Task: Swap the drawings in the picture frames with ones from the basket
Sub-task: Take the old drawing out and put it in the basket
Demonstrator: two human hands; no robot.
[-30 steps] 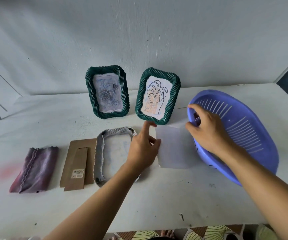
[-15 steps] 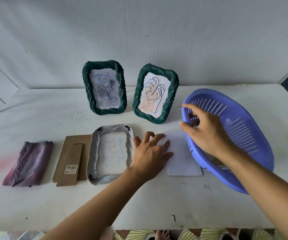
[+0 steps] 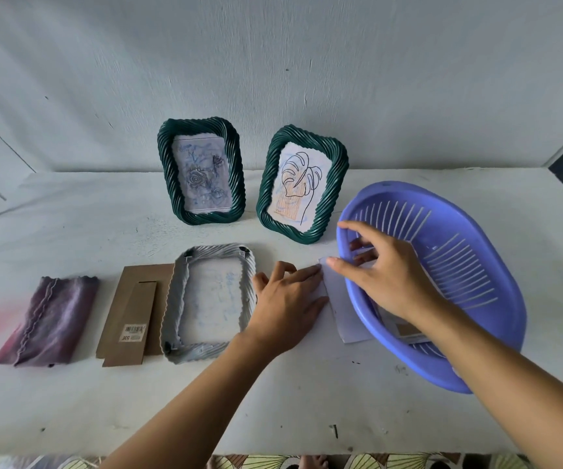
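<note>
L hand lying flat, pinning loose sheet; R hand reaching into tilted basket, grip unclear, prob. for replacement drawing.

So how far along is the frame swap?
Done: one frame lies face down, its cardboard back off beside it. In hand: left hand presses a loose sheet flat; right hand grips the basket rim. Left: load that frame, close it, then probably the upright rose frame and leaf frame.

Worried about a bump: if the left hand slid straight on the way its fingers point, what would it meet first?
Likely the right hand, its thumb just beyond the left hand; then the basket rim. Depth unclear.
</note>
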